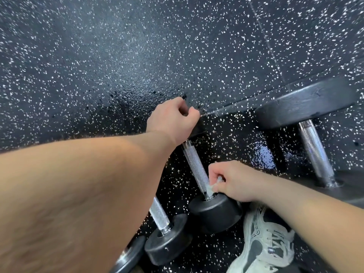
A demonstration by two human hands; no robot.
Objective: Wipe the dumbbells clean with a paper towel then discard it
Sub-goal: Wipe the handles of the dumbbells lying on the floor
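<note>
Head view: left hand [173, 117] curls over the far head of the dumbbell [197, 166]. At its 5 o'clock, right hand [234, 182] pinches paper towel [211, 187] against the knurled handle.

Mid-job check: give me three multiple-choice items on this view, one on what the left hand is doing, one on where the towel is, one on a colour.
1. The left hand:
A. hangs open
B. grips the far head of the middle dumbbell
C. lies flat, fingers straight

2. The towel is:
A. in the left hand
B. in the right hand, at the near end of the handle
C. dropped, in no hand

3. The floor is:
A. plain grey
B. black with white specks
C. green

Key: 1 B, its fingers curl over that head. 2 B, a white wad shows between the right fingers against the handle. 3 B, specks cover it.
</note>
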